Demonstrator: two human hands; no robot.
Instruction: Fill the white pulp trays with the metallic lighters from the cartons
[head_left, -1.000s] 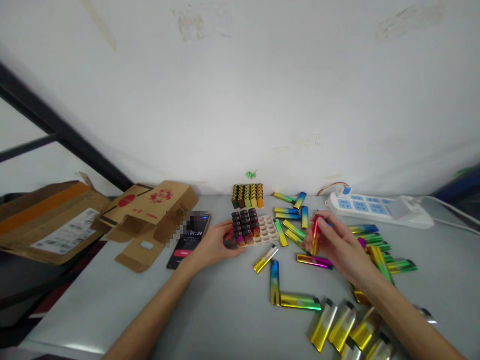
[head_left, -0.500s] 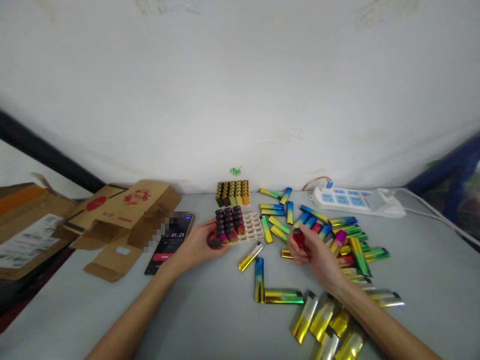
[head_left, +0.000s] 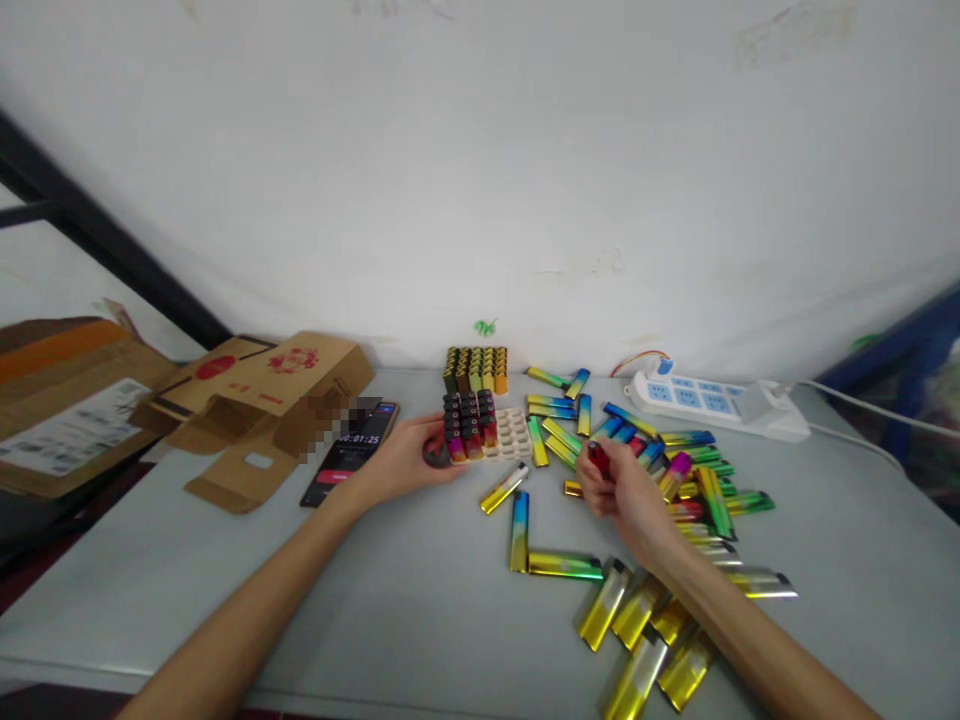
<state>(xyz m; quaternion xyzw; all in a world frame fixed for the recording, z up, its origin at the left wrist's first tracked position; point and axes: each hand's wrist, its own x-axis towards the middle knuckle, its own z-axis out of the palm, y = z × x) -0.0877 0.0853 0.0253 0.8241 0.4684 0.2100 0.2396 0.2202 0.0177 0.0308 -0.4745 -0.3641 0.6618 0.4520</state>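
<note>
My right hand [head_left: 619,490] is closed around a red lighter [head_left: 598,458], its dark top pointing up, above the pile of shiny lighters. My left hand [head_left: 416,455] grips the left side of a white tray [head_left: 514,432] with rows of slots. Upright dark-topped lighters [head_left: 470,425] in red and purple fill the tray's left part; the slots on the right show bare. A dark rounded thing [head_left: 436,453] is at my left fingers; I cannot make out what it is. Behind the tray stands a block of gold-topped lighters [head_left: 476,368].
Loose blue, green and yellow lighters [head_left: 555,405] lie right of the tray, silver-gold ones [head_left: 604,605] nearer me. At the back right is a white power strip [head_left: 701,397] with cables. A phone [head_left: 352,450] and opened cardboard boxes [head_left: 281,375] lie on the left.
The view has shifted slightly, showing more of the table's front edge. Both hands keep their holds, the right on the red lighter, the left at the tray.
</note>
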